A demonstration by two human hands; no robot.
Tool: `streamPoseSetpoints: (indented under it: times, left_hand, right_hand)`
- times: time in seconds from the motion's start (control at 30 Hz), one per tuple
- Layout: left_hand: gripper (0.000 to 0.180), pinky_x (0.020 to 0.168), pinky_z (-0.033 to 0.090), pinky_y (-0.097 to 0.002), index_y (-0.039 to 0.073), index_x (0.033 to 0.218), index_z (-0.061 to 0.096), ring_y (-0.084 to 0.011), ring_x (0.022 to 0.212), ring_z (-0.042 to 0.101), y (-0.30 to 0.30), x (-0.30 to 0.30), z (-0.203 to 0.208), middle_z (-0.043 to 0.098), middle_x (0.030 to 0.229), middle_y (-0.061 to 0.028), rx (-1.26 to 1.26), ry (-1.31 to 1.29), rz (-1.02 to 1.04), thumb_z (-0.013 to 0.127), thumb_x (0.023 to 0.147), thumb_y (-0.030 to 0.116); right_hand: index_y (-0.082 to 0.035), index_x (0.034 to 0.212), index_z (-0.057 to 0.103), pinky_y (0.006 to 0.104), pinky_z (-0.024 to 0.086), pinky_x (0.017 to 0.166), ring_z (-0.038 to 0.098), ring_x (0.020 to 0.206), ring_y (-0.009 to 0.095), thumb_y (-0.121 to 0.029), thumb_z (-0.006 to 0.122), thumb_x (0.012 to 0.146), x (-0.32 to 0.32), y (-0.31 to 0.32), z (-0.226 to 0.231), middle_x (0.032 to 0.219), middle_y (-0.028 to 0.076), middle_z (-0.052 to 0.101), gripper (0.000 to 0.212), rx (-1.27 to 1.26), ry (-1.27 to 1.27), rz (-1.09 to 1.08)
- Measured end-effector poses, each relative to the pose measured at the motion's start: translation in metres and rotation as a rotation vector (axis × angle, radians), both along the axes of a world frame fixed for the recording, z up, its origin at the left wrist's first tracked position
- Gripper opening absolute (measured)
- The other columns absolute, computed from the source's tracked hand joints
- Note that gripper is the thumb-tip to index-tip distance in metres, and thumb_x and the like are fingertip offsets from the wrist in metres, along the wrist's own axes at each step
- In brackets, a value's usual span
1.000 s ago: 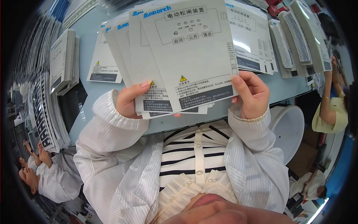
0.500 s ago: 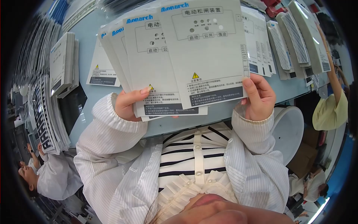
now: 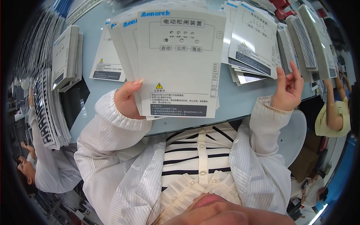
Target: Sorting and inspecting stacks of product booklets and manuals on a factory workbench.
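Note:
My left hand [image 3: 128, 99] grips a fanned bunch of white printed panel sheets [image 3: 183, 69] by the lower left edge, its thumb lying on top. The front sheet has blue lettering, a row of small round marks or holes, a yellow warning triangle and a dark band along the bottom. My right hand [image 3: 288, 89] is raised beside the lower right corner of a loose pile of similar sheets [image 3: 252, 42]. Its fingers are spread and hold nothing. Another such sheet [image 3: 109, 56] lies on the table, partly covered by the held bunch.
A stack of white panels [image 3: 63, 56] stands at the left of the glassy table [image 3: 165, 127], before tall rows of thin sheets [image 3: 35, 48]. More stacks [image 3: 300, 41] and a red object [image 3: 281, 7] are at the far right. A white stool [image 3: 294, 135] and other people [image 3: 56, 168] are around.
My right hand has let go of the front sheet and moved right, opening. A sheet now lies on top of the right pile. The held bunch has shifted left.

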State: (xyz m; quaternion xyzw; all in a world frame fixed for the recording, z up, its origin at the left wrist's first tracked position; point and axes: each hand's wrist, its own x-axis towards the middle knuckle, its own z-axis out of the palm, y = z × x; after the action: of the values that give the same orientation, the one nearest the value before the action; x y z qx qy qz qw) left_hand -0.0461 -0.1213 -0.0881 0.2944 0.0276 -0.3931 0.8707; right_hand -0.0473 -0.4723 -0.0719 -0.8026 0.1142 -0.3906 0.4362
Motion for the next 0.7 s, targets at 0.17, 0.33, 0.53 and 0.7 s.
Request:
streamPoseSetpoints:
  times: [0.17, 0.33, 0.53, 0.7]
  left_hand:
    - [0.057, 0.095, 0.040, -0.0470, -0.005, 0.127, 0.034, -0.0369, 0.111, 0.050, 0.002, -0.001, -0.003, 0.046, 0.124, -0.0257, -0.041, 0.020, 0.021, 0.044, 0.084, 0.030]
    - [0.057, 0.095, 0.039, -0.0472, -0.005, 0.128, 0.033, -0.0382, 0.112, 0.049, -0.001, -0.003, 0.002, 0.043, 0.127, -0.0267, 0.033, 0.008, 0.025, 0.044, 0.085, 0.031]
    - [0.059, 0.095, 0.038, -0.0480, -0.002, 0.130, 0.032, -0.0390, 0.116, 0.044, -0.007, -0.001, 0.010, 0.040, 0.130, -0.0259, 0.118, -0.030, -0.011, 0.044, 0.085, 0.034]
    - [0.061, 0.093, 0.040, -0.0515, 0.002, 0.134, 0.028, -0.0398, 0.116, 0.044, -0.013, 0.000, 0.013, 0.038, 0.132, -0.0240, 0.074, 0.007, -0.044, 0.045, 0.085, 0.035]
  right_hand:
    - [0.000, 0.095, 0.062, 0.0163, 0.041, 0.061, 0.053, 0.069, 0.006, -0.001, 0.070, 0.074, -0.029, 0.032, 0.004, 0.082, 0.002, 0.059, 0.023, 0.230, 0.267, 0.568]
    - [0.004, 0.096, 0.061, 0.0177, 0.042, 0.054, 0.055, 0.062, 0.007, -0.003, 0.072, 0.072, -0.039, 0.064, 0.008, 0.084, 0.006, 0.062, 0.028, 0.282, 0.667, 0.973]
    - [0.004, 0.097, 0.061, 0.0158, 0.040, 0.048, 0.052, 0.057, 0.005, -0.001, 0.067, 0.076, -0.039, 0.064, 0.011, 0.080, 0.006, 0.063, 0.023, 0.270, 0.682, 0.914]
    - [0.004, 0.097, 0.061, 0.0157, 0.039, 0.047, 0.051, 0.056, 0.004, 0.000, 0.064, 0.078, -0.041, 0.062, 0.009, 0.079, 0.005, 0.062, 0.020, 0.321, 0.657, 0.856]
